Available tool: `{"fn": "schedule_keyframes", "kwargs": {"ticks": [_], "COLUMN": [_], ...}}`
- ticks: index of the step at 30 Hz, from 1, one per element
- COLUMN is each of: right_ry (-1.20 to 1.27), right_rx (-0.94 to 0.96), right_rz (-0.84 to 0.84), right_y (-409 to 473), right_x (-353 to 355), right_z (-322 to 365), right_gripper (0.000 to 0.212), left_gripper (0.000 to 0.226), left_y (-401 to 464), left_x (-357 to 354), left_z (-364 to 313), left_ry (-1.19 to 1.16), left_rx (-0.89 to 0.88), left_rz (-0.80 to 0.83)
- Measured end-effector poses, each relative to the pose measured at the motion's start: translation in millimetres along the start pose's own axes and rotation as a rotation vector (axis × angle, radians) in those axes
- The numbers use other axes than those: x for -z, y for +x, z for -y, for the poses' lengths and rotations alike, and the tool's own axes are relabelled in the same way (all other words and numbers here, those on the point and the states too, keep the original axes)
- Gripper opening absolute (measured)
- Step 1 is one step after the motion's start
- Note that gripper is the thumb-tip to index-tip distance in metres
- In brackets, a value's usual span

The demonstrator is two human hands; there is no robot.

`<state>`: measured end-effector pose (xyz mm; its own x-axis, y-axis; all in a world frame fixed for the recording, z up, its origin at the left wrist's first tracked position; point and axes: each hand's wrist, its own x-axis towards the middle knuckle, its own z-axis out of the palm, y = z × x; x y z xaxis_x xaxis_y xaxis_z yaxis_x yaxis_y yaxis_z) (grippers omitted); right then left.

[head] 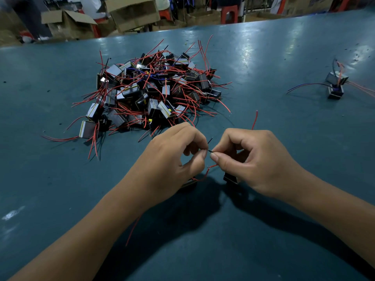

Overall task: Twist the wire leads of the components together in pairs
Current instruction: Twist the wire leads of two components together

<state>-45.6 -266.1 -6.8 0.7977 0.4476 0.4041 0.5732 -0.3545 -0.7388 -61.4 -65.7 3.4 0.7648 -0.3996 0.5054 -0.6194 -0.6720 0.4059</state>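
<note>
A: Where the two hands meet, low at centre, a thin black lead (210,151) pinched between them — left hand (174,157) curled, thumb and forefinger closed on one end; right hand (253,159) curled likewise, thumb and forefinger closed on the other.

B: And underneath?

A: Two dark components, one below each hand: left component (189,184) mostly hidden, right component (230,178) peeking out beneath the fingers. Joined by a red lead (207,173) looping between them. Another red lead (254,120) rising behind the right hand, one more (133,230) trailing beneath the left forearm.

B: Counted the rest?

A: One heap (154,90) beyond the hands, too tangled for a count, bristling with red leads. Well apart at far right, one finished pair (335,84), two components stacked, leads splayed.

B: Surface?

A: Blue-green tabletop (263,57), worn, glossy in patches. Past its far edge, open cardboard boxes (129,13) and red stools (229,14), blurred.
</note>
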Motion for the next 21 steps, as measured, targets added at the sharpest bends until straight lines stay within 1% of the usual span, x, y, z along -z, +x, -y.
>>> {"fn": "schedule_keyframes", "kwargs": {"ticks": [5,8,13,16,18,21], "right_ry": [0.017,0.006,-0.040,-0.076,-0.094,-0.117], "right_rx": [-0.007,-0.011,0.023,0.045,0.050,0.061], "right_rz": [-0.010,-0.015,-0.034,-0.042,-0.030,-0.025], "right_y": [-0.3,-0.2,-0.6,-1.1,-1.2,-0.9], "right_x": [-0.7,-0.6,-0.7,-0.8,-0.9,-1.7], "right_z": [1.0,1.3,3.9,5.4,6.1,6.6], "right_gripper": [0.021,0.022,0.018,0.018,0.018,0.018], "left_gripper": [0.006,0.003,0.003,0.003,0.001,0.016], "left_y": [0.0,0.9,0.8,0.4,0.1,0.8], "left_x": [2.5,3.9,1.2,-2.1,-1.6,0.9], "left_z": [2.6,3.6,-0.4,-4.3,-4.2,-2.9], "left_ry": [0.015,-0.035,-0.170,-0.207,-0.168,-0.041], "left_rx": [-0.013,-0.007,0.098,0.168,0.162,0.073], "left_rz": [0.021,0.039,0.048,0.089,0.126,0.174]}}
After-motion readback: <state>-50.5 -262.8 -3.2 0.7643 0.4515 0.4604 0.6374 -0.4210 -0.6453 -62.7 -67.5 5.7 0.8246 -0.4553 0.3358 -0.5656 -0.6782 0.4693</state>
